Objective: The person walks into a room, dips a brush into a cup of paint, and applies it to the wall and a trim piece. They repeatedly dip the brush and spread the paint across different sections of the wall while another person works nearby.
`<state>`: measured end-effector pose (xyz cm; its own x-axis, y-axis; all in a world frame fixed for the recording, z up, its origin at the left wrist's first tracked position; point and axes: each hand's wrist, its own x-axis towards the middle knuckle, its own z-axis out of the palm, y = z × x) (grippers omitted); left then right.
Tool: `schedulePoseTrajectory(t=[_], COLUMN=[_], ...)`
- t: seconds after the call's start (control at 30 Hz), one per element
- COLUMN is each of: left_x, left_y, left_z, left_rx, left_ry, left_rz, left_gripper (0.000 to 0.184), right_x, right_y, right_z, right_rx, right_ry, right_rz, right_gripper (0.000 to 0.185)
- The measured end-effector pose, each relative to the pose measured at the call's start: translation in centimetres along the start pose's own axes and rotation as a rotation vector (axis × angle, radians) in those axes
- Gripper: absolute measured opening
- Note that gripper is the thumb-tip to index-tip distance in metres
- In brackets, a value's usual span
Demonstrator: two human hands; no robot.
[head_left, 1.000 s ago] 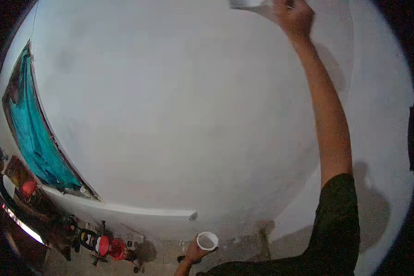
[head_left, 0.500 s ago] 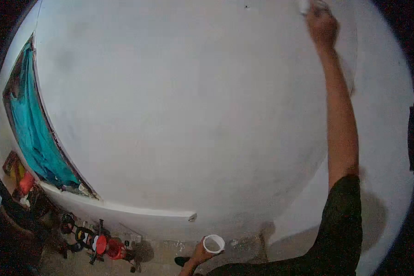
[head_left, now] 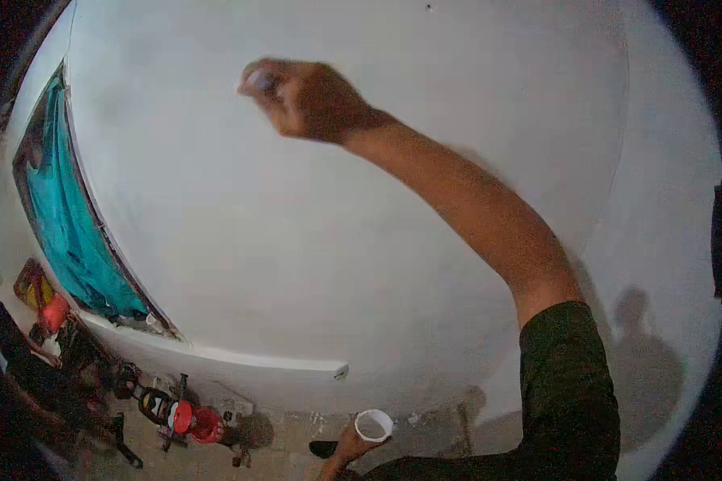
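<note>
On my feed, a round white container (head_left: 374, 412) sits in the left hand (head_left: 350, 446), low in view, its mouth facing up toward me and its inside looking greyish. I make out a small pale object (head_left: 261, 78) gripped in the right hand (head_left: 306, 100), blurred and mostly hidden by the fingers, before the white wall (head_left: 313, 248).

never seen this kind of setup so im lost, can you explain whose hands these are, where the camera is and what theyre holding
There is no machine here, just a person's bare hands. The camera sits on that person's head, looking forward and down, and the view looks rounded at the edges. The right hand is raised before a white wall, gripping a pale thing too blurred to name. Low down, the left hand holds a white tub. At the picture's left hangs a teal curtain; below it, red and dark things stand on the floor.
</note>
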<state>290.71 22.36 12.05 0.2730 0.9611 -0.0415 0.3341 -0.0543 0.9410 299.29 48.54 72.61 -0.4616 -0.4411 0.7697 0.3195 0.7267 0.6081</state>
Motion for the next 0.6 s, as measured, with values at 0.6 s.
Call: schedulePoseTrajectory(t=[0.6], left_x=[3.2], left_y=[-0.4], left_z=[0.9], left_rx=[-0.068], left_ry=[-0.083], left_rz=[0.088], left_gripper=[0.093], right_x=[-11.1], right_y=[14.2], right_z=[-44.9], right_rx=[-1.327], right_ry=[0.259], right_rz=[0.195], right_gripper=[0.033])
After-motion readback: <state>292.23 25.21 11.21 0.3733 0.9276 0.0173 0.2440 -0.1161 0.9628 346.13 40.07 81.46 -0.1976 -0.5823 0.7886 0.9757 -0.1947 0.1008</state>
